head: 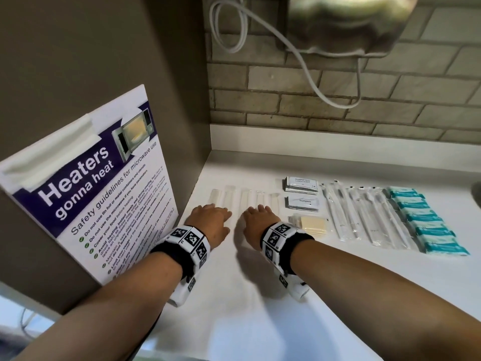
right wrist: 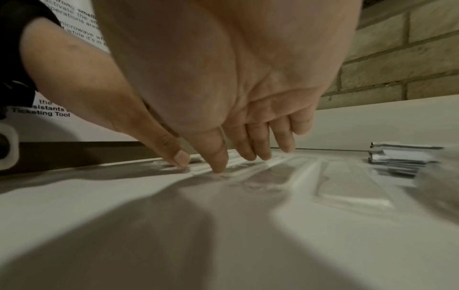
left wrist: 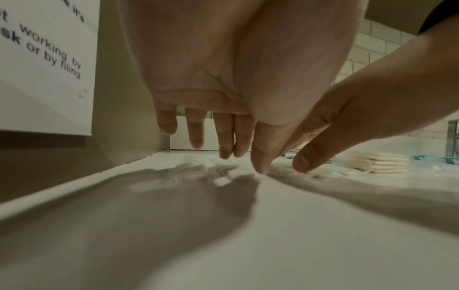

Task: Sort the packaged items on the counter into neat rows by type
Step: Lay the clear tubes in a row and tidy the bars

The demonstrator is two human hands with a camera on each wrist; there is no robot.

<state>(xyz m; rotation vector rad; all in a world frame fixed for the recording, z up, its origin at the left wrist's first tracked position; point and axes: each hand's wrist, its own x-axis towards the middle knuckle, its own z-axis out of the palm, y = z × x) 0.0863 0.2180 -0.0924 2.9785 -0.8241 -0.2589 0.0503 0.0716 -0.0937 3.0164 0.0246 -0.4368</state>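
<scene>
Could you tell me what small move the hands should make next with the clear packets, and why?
Probably nudge the clear packets until their far ends line up. Both the left hand and right hand lie flat-fingered on the row's near ends, and its far ends look uneven, while the toothbrushes and teal bars already lie in tidy rows.

The flat counter point(head: 247, 295) was white. Along its right edge lay a row of teal-and-white wrapped packets point(head: 426, 222). Beside them, the clear-sleeved white toothbrushes point(head: 364, 214) had black-tipped ends. The flat sachets point(head: 302, 183) were white with dark print, and the square pads point(head: 313, 225) were pale yellow. Both wristbands point(head: 191, 241) were black with white panels carrying black square-code patterns. The poster point(head: 91, 194) was white with a dark purple band and green tick marks.
</scene>
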